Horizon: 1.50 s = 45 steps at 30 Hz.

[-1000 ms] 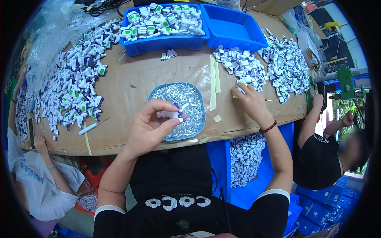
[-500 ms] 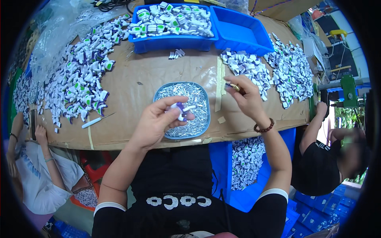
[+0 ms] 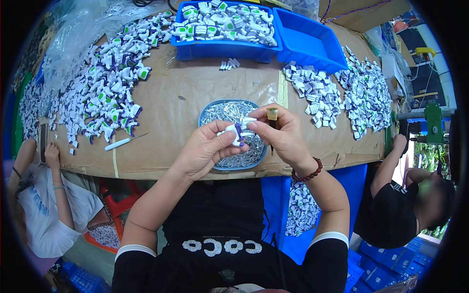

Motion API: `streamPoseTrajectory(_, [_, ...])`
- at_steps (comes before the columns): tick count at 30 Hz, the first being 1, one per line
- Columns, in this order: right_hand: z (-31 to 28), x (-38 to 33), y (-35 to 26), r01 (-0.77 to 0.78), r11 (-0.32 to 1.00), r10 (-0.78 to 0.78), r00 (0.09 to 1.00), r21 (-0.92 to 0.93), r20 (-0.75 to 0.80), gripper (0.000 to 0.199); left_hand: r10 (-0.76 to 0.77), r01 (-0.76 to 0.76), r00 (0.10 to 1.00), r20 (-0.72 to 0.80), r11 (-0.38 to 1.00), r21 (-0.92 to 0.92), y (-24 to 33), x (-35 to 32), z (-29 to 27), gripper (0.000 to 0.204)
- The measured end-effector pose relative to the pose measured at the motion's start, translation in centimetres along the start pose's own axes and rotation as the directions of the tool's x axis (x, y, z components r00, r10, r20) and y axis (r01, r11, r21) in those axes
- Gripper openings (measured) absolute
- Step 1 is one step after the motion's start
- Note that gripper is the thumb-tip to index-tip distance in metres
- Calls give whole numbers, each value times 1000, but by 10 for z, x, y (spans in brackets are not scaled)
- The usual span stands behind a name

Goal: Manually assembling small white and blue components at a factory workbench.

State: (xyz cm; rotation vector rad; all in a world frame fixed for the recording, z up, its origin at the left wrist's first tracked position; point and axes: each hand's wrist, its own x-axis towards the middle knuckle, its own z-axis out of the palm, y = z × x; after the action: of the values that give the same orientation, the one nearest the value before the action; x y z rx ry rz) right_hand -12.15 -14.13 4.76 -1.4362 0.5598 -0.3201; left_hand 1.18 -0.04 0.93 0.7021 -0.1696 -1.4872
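Note:
My left hand (image 3: pixel 207 149) and my right hand (image 3: pixel 283 134) meet over a round blue dish (image 3: pixel 207 110) heaped with small silver metal pins. The left hand pinches a small white and purple plastic part (image 3: pixel 235 133). The right hand holds a second white plastic piece (image 3: pixel 249 121) against it, together with a thin dark tool with a yellowish handle (image 3: pixel 271 115) that sticks up between the fingers. A dark bead bracelet (image 3: pixel 308 173) circles my right wrist.
The cardboard-covered table (image 3: pixel 181 97) carries a big pile of white, green and purple parts (image 3: pixel 105 95) at left and white pieces (image 3: pixel 337 93) at right. Blue bins (image 3: pixel 229 27) stand at the back. A white pen-like tool (image 3: pixel 122 141) lies left. Other people sit at left (image 3: pixel 44 205) and right (image 3: pixel 405 200).
My right hand came back from the pile of white pieces at right and joined the left hand over the dish. The left hand stayed above the dish with its part.

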Motion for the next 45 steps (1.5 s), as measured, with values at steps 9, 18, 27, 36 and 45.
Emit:
streamPoseTrajectory(9, [-2, -3, 4, 35, 996, -37, 999, -84, -17, 18, 25, -25, 1000, -1, 996, 86, 1, -3, 0, 13])
streamPoseTrajectory(18, [-2, -6, 3, 19, 1000, -19, 1000, 10, 6, 16, 33, -33, 999, 7, 994, 101, 1, -3, 1, 14])
streamPoseTrajectory(27, [-3, -10, 7, 235, 942, -224, 972, -240, 72, 9, 55, -50, 998, -29, 988, 148, -2, -4, 3, 15])
streamPoseTrajectory(36, [-1, -10, 5, 228, 915, -213, 974, -332, 81, 7, 293, -256, 955, -39, 885, 389, -11, -8, 7, 17])
streamPoseTrajectory(45, [3, -13, 10, 248, 847, -270, 963, -471, 23, 9, 544, -337, 835, 82, 388, 858, -15, -5, 9, 19])
